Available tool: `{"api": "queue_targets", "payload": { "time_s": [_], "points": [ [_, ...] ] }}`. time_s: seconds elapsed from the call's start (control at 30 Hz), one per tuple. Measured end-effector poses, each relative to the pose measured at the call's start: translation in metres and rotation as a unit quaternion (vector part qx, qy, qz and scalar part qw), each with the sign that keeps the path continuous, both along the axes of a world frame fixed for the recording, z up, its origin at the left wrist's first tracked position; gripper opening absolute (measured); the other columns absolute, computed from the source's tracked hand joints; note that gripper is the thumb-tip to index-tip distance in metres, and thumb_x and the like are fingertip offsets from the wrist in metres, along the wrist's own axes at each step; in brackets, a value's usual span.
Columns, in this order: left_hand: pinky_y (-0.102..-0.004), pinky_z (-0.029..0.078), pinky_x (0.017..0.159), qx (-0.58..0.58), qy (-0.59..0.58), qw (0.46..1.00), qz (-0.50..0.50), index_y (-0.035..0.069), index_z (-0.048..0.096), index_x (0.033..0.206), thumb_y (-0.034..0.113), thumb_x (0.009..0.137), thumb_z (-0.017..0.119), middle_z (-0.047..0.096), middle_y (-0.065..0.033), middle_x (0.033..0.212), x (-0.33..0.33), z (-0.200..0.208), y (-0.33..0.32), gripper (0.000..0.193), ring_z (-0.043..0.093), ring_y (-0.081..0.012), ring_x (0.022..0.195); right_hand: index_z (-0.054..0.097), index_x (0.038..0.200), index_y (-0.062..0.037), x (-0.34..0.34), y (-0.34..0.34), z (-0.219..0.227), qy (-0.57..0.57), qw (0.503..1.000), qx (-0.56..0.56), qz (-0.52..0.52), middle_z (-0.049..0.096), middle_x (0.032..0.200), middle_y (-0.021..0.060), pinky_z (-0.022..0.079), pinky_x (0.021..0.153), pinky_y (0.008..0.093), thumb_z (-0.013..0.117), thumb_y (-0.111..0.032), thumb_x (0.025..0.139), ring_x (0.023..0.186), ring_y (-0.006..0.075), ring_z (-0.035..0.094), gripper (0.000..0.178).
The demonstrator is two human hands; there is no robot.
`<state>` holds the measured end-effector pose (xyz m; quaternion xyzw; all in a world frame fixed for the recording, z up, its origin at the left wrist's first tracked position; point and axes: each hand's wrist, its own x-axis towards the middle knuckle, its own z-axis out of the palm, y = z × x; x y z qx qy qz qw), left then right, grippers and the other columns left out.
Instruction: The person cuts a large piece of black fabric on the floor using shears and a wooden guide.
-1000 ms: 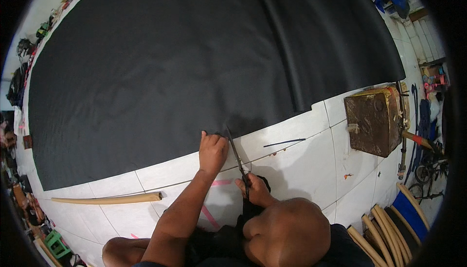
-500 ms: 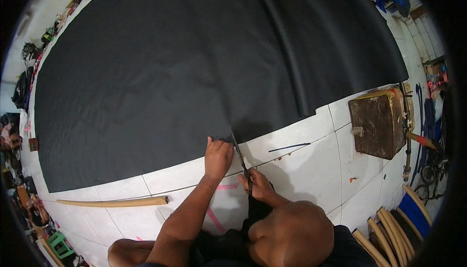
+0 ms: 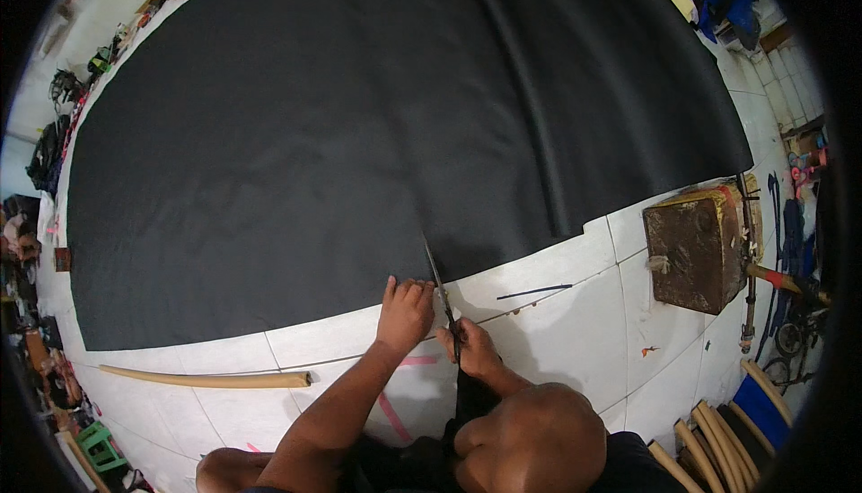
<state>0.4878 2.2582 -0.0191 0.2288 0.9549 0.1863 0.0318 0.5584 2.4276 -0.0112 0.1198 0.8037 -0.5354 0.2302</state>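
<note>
A large black sheet (image 3: 269, 152), which looks like leatherette or fabric, spreads over the floor in front of me. My left hand (image 3: 406, 315) is at its near edge, fingers curled on the material. Just right of it, my right hand (image 3: 470, 347) grips a pair of long scissors (image 3: 441, 291) by the handles. The blades point away from me and reach over the sheet's edge, close beside my left fingers. How far apart the blades are is hard to see.
White floor tiles (image 3: 575, 340) lie under everything. A tan tube (image 3: 215, 380) rests left of me, and a thin dark strip (image 3: 534, 292) lies to the right. A brown block (image 3: 691, 255) stands near the sheet's right corner, with a hammer (image 3: 774, 277) beside it. More tan tubes (image 3: 714, 444) lie lower right.
The whole view has shifted slightly, so the sheet's near edge, the block and my hands sit lower in the picture. Both hands keep about the same place at the edge.
</note>
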Motion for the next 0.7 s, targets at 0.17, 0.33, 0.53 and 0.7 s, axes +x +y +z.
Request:
{"api": "queue_targets", "payload": {
  "time_s": [0.17,0.33,0.53,0.7],
  "points": [
    [-0.056,0.033,0.11,-0.081,-0.069,0.994,-0.004,0.002,0.044,0.14,0.02,0.088,0.058,0.049,-0.0155,0.137,0.017,0.009,0.006,0.057,0.044,-0.033,0.133,0.055,0.077,-0.0012,-0.054,-0.009,0.001,-0.005,1.0,0.003,-0.009,0.059,0.067,0.0141,0.046,0.063,0.0404,0.064,-0.057,0.089,0.065,0.0264,0.059,0.058],
    [-0.0583,0.03,0.112,-0.098,-0.112,0.989,-0.014,-0.001,0.043,0.142,0.016,0.091,0.052,0.043,-0.0199,0.143,0.017,0.013,0.006,0.055,0.039,-0.036,0.137,0.057,0.079,0.0003,-0.097,-0.013,0.009,-0.01,1.0,-0.028,-0.01,0.062,0.07,0.0156,0.048,0.063,0.041,0.064,-0.058,0.089,0.066,0.0297,0.062,0.059],
    [-0.0596,0.032,0.111,-0.098,-0.142,0.985,0.003,-0.009,0.038,0.141,0.013,0.086,0.053,0.04,-0.0243,0.144,0.016,0.023,0.015,0.061,0.037,-0.0402,0.138,0.058,0.077,-0.0013,-0.1,-0.016,0.0,-0.008,0.999,-0.034,-0.024,0.062,0.069,0.0123,0.047,0.061,0.0371,0.064,-0.058,0.089,0.064,0.0228,0.061,0.058],
    [-0.0605,0.03,0.111,-0.117,-0.138,0.983,0.006,-0.009,0.04,0.14,0.013,0.084,0.054,0.04,-0.0254,0.145,0.018,0.019,0.014,0.062,0.037,-0.0405,0.138,0.058,0.074,-0.0044,-0.143,-0.031,0.003,-0.052,0.997,-0.059,-0.021,0.057,0.064,0.0072,0.044,0.057,0.0347,0.063,-0.06,0.089,0.06,0.0173,0.055,0.058]
  ]
}}
